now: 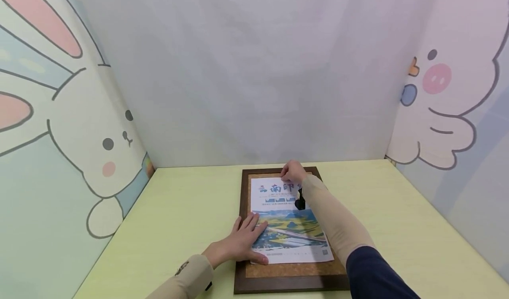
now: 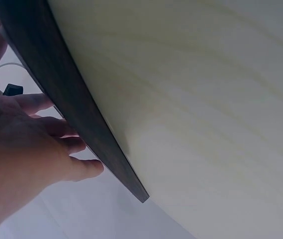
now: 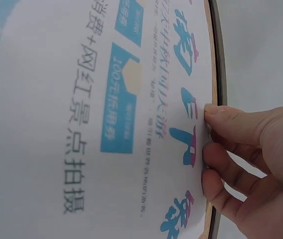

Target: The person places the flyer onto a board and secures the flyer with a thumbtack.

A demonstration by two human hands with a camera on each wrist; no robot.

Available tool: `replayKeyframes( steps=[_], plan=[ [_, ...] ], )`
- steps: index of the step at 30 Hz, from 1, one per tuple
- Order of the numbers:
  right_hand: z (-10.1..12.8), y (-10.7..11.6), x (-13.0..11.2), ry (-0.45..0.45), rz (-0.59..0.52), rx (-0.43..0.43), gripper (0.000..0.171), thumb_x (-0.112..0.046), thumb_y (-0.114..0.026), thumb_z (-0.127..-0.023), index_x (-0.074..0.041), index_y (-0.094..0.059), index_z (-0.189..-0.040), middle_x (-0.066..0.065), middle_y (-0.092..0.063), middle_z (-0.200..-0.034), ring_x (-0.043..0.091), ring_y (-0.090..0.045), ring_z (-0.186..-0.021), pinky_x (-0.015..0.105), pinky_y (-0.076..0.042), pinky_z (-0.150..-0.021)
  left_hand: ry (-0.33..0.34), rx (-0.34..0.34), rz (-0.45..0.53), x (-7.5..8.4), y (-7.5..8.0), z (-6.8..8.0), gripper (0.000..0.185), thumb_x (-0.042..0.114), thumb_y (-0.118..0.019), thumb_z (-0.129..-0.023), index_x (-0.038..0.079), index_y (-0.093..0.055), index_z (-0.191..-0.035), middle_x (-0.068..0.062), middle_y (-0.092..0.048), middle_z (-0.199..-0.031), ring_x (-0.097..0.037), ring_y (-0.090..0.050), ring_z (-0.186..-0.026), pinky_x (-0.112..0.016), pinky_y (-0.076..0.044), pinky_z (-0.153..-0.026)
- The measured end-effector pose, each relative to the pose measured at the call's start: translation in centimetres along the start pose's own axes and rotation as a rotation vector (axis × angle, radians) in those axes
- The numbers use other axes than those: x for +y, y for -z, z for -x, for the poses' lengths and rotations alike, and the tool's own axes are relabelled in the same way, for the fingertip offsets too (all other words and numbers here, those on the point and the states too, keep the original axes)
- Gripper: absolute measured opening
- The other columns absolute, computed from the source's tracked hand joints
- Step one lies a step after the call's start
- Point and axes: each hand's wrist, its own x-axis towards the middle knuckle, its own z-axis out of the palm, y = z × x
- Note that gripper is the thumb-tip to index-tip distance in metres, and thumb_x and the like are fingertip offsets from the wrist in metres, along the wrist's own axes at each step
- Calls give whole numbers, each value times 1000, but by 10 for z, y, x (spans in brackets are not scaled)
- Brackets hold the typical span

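Note:
A printed poster (image 1: 288, 228) with a landscape photo and blue characters lies on a cork board (image 1: 292, 270) in a dark wooden frame (image 1: 238, 246). My left hand (image 1: 244, 239) lies flat with straight fingers on the poster's lower left part. In the left wrist view this hand (image 2: 27, 149) shows beside the frame's edge (image 2: 71, 99). At the poster's top edge my right hand (image 1: 292, 172) has its fingers curled. Its fingertips (image 3: 213, 114) meet the paper's edge in the right wrist view, over the poster (image 3: 81, 124). Anything between those fingers is hidden.
The board lies on a pale yellow-green table (image 1: 179, 210) inside a booth. A plain white back wall (image 1: 254, 78) and cartoon-printed side panels (image 1: 51, 135) close it in. A small black device (image 1: 300, 202) is strapped under my right wrist.

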Motion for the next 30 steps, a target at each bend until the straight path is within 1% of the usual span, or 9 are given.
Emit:
replayKeyframes(
  steps=[4,6,9,16,22,26,30],
  plan=[
    [-2,2,1,4,-12,-12,5,-7,-74,-83,-6,-75,-88,11,-69,-90,23,-61,-77,32,-51,-70,1,-1,-8,-1,-1,-1,100,63,-69,-76,16,-28,-153,-16,-14,-162,-35,-7,-151,-63,-7,-116],
    [-2,3,1,-9,-28,-14,4,-8,-75,-82,-7,-75,-87,11,-69,-90,24,-62,-77,32,-51,-69,3,-1,-12,-1,-1,-1,100,64,-69,-76,16,-28,-153,-16,-13,-162,-35,-8,-151,-63,-7,-116],
    [-3,3,0,-22,-37,-18,4,-8,-75,-82,-8,-75,-86,11,-70,-90,24,-62,-77,32,-52,-69,6,-1,-15,-1,-1,-2,100,64,-69,-75,16,-28,-153,-16,-14,-162,-35,-8,-151,-63,-7,-116],
    [-4,5,-2,-34,-20,-26,4,-9,-76,-82,-8,-76,-85,9,-69,-91,23,-61,-82,33,-50,-74,6,-2,-22,-1,-2,-2,100,64,-69,-76,16,-27,-153,-15,-14,-163,-34,-8,-151,-63,-7,-116],
    [-8,5,2,-53,-32,-45,4,-8,-77,-80,-7,-76,-84,10,-69,-91,24,-62,-81,29,-50,-69,5,-8,-21,0,-3,-3,100,65,-68,-76,17,-27,-153,-15,-13,-163,-34,-8,-151,-62,-7,-117],
    [-12,4,7,-45,-45,-48,5,-8,-77,-80,-7,-76,-84,9,-69,-89,23,-63,-78,28,-50,-66,6,-7,-30,0,-2,-3,101,65,-68,-75,17,-27,-153,-15,-13,-163,-34,-8,-151,-62,-7,-117],
    [-11,2,9,-24,-72,-39,4,-8,-77,-80,-8,-76,-85,10,-70,-89,23,-63,-76,28,-50,-65,7,-6,-32,-1,-1,-3,100,64,-68,-76,16,-27,-153,-15,-13,-163,-34,-8,-151,-62,-8,-117]
  ],
)
